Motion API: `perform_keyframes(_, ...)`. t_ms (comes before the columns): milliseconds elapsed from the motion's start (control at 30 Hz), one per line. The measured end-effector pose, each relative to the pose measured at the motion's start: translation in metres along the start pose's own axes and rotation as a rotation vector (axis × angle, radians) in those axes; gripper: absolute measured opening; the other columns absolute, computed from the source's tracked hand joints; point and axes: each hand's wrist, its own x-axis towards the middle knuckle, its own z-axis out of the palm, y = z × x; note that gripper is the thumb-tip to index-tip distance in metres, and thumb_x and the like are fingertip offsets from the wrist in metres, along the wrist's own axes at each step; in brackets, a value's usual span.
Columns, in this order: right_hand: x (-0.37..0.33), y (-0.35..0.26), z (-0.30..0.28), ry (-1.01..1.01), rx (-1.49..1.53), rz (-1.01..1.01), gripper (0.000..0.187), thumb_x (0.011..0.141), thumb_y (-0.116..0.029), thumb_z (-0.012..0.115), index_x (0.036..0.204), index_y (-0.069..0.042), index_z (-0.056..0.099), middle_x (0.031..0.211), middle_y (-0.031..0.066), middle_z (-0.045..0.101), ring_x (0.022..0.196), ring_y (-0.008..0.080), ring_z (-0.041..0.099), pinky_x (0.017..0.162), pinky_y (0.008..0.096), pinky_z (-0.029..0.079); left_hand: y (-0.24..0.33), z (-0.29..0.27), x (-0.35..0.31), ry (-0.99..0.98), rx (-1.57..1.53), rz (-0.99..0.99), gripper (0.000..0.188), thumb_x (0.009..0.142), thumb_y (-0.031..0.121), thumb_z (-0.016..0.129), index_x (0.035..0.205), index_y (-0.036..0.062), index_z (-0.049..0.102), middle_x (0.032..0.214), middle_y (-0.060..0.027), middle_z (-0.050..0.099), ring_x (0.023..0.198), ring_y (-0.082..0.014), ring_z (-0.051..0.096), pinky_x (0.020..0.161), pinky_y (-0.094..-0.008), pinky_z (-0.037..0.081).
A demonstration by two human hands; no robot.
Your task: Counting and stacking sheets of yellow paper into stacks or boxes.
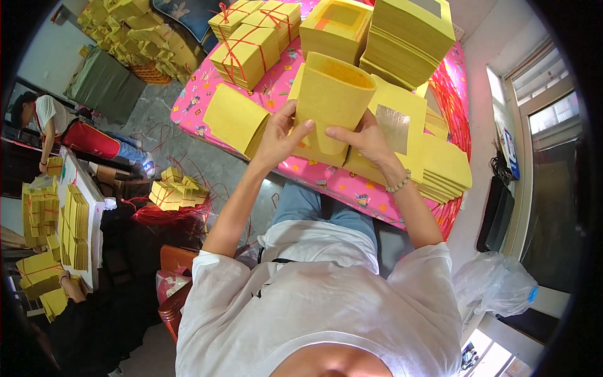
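Both hands hold a curled sheaf of yellow paper [333, 94] upright over the table, its top bowed open with an orange inside. My left hand [282, 135] grips its left side, thumb across the front. My right hand [367, 139] grips the lower right side, thumb pressed on the front; a bead bracelet is on that wrist. Beneath and behind lie yellow paper sheets [402, 103], one bearing a silvery square [394, 127]. Left of my hands rests a folded yellow paper piece [232, 119]. A fanned stack of yellow paper [445, 169] lies to the right.
The pink patterned tablecloth [195, 103] carries bundles tied with red string [245, 56] and tall paper stacks [405, 44] at the back. Red strands [455, 81] hang along the right edge. Another person [63, 122] bends over a white table [94, 220] at left. A plastic bag [502, 286] hangs right.
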Motion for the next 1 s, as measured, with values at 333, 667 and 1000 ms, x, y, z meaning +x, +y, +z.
perform_keyframes(333, 0.001, 0.007, 0.003, 0.095, -0.126, -0.066, 0.059, 0.075, -0.016, 0.076, 0.123, 0.001, 0.047, 0.113, 0.0104, 0.060, 0.100, 0.0158, 0.059, 0.086, 0.0287, 0.049, 0.004, 0.016, 0.005, 0.134, 0.001, 0.118, 0.052, 0.080, -0.001, 0.061, 0.127, 0.0004, 0.037, 0.121, -0.0130, 0.050, 0.115, -0.0191, 0.048, 0.098, -0.0332, 0.037)
perform_keyframes(667, 0.004, 0.002, 0.003, 0.164, -0.026, -0.013, 0.047, 0.083, -0.019, 0.069, 0.118, 0.005, 0.049, 0.108, 0.0126, 0.061, 0.095, 0.0159, 0.061, 0.081, 0.0283, 0.051, 0.036, 0.023, 0.011, 0.063, -0.220, -0.181, 0.058, 0.083, -0.001, 0.054, 0.136, 0.0000, 0.030, 0.129, -0.0129, 0.046, 0.120, -0.0185, 0.045, 0.099, -0.0304, 0.036)
perform_keyframes(1000, 0.004, 0.000, 0.001, 0.181, 0.104, 0.078, 0.041, 0.086, -0.017, 0.065, 0.119, 0.003, 0.050, 0.110, 0.0109, 0.061, 0.094, 0.0141, 0.060, 0.081, 0.0269, 0.051, 0.039, 0.026, 0.020, 0.050, -0.306, -0.310, 0.047, 0.090, 0.005, 0.047, 0.135, 0.0007, 0.033, 0.126, -0.0106, 0.049, 0.115, -0.0168, 0.048, 0.096, -0.0310, 0.039)
